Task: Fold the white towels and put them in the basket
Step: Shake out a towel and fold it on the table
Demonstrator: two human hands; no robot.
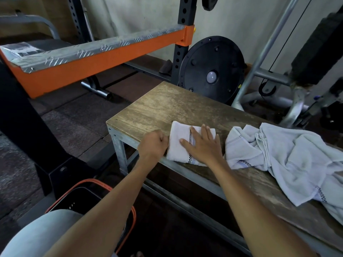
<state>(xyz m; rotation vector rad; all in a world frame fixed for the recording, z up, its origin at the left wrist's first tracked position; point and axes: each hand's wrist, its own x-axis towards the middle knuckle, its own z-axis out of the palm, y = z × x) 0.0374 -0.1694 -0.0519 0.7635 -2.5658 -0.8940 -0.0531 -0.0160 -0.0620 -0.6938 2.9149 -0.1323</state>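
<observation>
A folded white towel (179,143) with a black checkered stripe lies near the front edge of the wooden bench (167,106). My right hand (201,143) lies flat on top of it, fingers straight. My left hand (154,144) sits at the towel's left edge with curled fingers; whether it pinches the cloth is hidden. A heap of unfolded white towels (284,158) lies on the bench to the right. The black basket with an orange rim (87,197) stands on the floor below my left arm, partly hidden by my knee.
Behind the bench stand a black weight plate (211,69), a black rack upright (182,43) and grey machine tubing (267,52). An orange and metal platform (89,58) runs at the back left. Dark rubber floor tiles (74,119) lie to the left.
</observation>
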